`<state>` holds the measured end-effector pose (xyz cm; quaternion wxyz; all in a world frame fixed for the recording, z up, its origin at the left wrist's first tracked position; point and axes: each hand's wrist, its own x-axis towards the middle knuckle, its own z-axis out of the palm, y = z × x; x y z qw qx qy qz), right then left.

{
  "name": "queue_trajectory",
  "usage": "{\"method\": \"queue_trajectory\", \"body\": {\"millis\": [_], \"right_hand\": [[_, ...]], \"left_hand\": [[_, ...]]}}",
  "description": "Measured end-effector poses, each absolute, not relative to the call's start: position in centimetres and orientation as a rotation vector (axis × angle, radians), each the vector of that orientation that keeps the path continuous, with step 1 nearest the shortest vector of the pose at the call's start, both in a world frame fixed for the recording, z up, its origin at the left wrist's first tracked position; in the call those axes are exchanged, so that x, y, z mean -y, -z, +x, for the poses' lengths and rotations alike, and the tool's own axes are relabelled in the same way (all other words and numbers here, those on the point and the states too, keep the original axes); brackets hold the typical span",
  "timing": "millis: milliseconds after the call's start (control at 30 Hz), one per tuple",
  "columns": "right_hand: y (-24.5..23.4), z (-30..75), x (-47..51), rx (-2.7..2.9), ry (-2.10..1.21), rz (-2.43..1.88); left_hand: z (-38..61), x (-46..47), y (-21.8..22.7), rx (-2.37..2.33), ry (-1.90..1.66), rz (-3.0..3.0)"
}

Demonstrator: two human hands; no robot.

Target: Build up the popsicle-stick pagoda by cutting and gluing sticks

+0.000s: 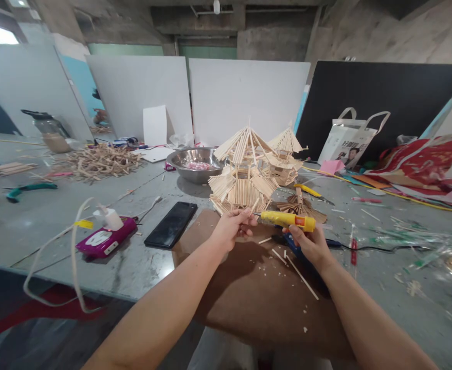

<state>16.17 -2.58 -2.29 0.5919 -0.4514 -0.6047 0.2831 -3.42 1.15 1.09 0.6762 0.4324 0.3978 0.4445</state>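
Note:
My left hand (235,226) is closed in a pinch on a short wooden stick (255,205), just in front of the stick-built pagoda model (249,177). Held in my right hand (313,246) is a yellow-handled tool (287,220) with a red-orange inset and a thin metal tip. That tip points left and reaches my left fingertips; whether it touches the stick I cannot tell. Below my right hand lies a blue tool (301,252), partly hidden, near a black cord. Loose sticks (302,277) and small chips are scattered on the brown board (245,298) under my hands.
Left of the board are a black phone (170,224) and a purple power strip (108,237) with a white cable. Behind stand a metal bowl (197,172) and a stick pile (100,162). Yellow-handled pliers (310,191) and a white bag (347,140) are on the right.

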Motion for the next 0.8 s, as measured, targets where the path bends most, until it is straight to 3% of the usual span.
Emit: {"method": "queue_trajectory", "body": {"millis": [800], "right_hand": [[2.93,16.57,2.02,1.459,-0.61,-1.087]], "left_hand": [[-3.34,-1.16,-0.91,-0.89,-0.991,0.996]]}}
